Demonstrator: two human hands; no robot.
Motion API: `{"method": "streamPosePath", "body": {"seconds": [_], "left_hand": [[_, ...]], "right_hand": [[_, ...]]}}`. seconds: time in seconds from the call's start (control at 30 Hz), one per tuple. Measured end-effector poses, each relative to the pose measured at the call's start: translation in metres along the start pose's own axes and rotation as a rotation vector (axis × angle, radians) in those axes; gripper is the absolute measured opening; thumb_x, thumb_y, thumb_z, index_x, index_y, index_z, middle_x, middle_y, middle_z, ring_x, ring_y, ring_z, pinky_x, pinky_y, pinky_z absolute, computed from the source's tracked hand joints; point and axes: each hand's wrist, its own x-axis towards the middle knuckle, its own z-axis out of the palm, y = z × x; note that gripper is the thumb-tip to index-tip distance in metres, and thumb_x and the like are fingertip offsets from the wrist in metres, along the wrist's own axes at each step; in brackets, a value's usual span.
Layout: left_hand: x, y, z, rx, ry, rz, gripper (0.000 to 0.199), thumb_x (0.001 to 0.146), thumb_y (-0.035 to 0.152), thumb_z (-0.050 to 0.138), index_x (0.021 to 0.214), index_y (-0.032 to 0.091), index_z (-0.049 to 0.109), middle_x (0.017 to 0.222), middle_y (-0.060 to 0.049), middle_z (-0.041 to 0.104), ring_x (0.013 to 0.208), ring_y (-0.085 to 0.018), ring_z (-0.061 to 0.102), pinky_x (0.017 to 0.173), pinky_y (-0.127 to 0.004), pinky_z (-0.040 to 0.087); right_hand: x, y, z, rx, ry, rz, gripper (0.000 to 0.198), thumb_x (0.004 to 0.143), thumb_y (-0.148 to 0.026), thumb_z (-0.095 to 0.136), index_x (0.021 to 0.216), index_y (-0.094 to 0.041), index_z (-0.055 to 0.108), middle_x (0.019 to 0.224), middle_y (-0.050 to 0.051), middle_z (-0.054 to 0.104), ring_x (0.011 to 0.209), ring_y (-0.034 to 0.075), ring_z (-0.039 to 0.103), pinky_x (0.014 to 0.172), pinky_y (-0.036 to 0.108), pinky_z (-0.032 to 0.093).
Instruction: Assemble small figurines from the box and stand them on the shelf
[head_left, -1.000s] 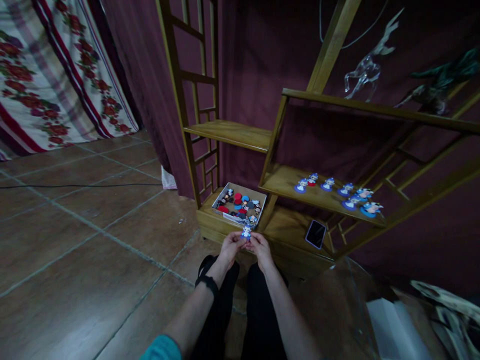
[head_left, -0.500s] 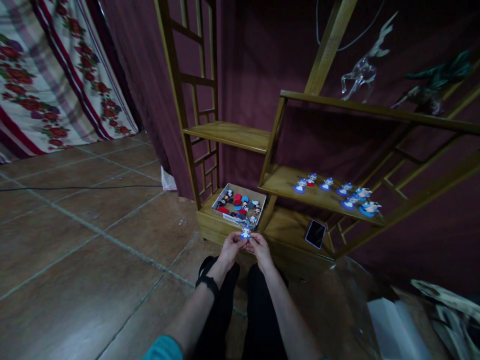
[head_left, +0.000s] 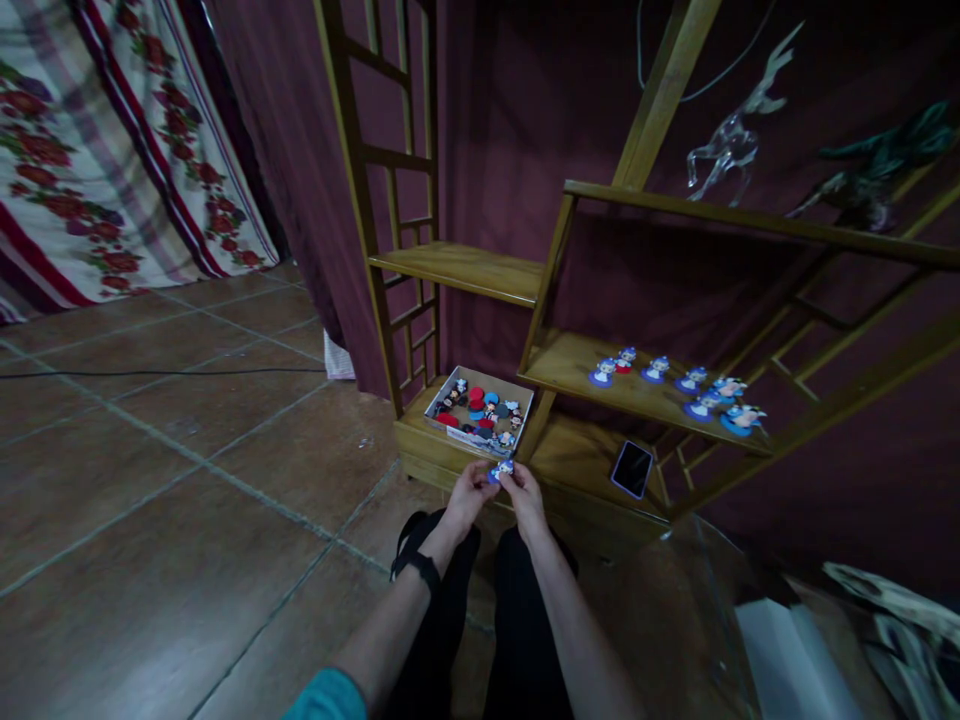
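Between my two hands is a small toy figurine [head_left: 503, 469] in blue and white on a purple-blue base, tilted to the right. My left hand [head_left: 469, 490] has its fingers closed at the base side. My right hand [head_left: 526, 496] pinches the figurine from the other side. Just beyond the hands, an open cardboard box [head_left: 437, 408] on the low shelf holds several figurines and loose red, blue and grey round pieces. Up on the middle shelf to the right, several similar figurines [head_left: 655, 369] stand on round bases.
A dark-screened phone [head_left: 631, 469] lies on the lower right shelf. The wooden shelf unit [head_left: 465, 268] has slatted sides and posts. A clear deer ornament [head_left: 726, 150] and a dark green ornament [head_left: 874, 165] stand on top. At lower right is a white box [head_left: 796, 660].
The figurine has gone from upright to tilted, its head leaning right, and has shifted slightly right. Both hands still hold it.
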Motion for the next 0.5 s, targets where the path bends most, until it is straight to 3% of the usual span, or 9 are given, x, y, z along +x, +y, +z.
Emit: {"method": "streamPosePath", "body": {"seconds": [0.17, 0.5], "left_hand": [[-0.0002, 0.0019, 0.0009, -0.057, 0.067, -0.018, 0.044, 0.05, 0.011, 0.077, 0.089, 0.015, 0.056, 0.07, -0.002, 0.065, 0.063, -0.013, 0.06, 0.07, -0.027, 0.045], [-0.0023, 0.0035, -0.0005, -0.14, 0.016, -0.054, 0.036, 0.048, 0.014, 0.079, 0.082, 0.011, 0.066, 0.075, -0.007, 0.069, 0.067, -0.014, 0.062, 0.073, -0.027, 0.046]], "right_hand": [[0.0002, 0.0004, -0.0039, -0.034, -0.035, 0.01, 0.033, 0.061, -0.035, 0.067, 0.09, -0.02, 0.066, 0.092, 0.003, 0.069, 0.088, 0.02, 0.06, 0.086, 0.034, 0.043], [0.0005, 0.0011, -0.0073, -0.121, -0.039, -0.025, 0.031, 0.065, -0.036, 0.065, 0.091, -0.02, 0.066, 0.088, 0.002, 0.069, 0.085, 0.02, 0.06, 0.08, 0.032, 0.046]]}}
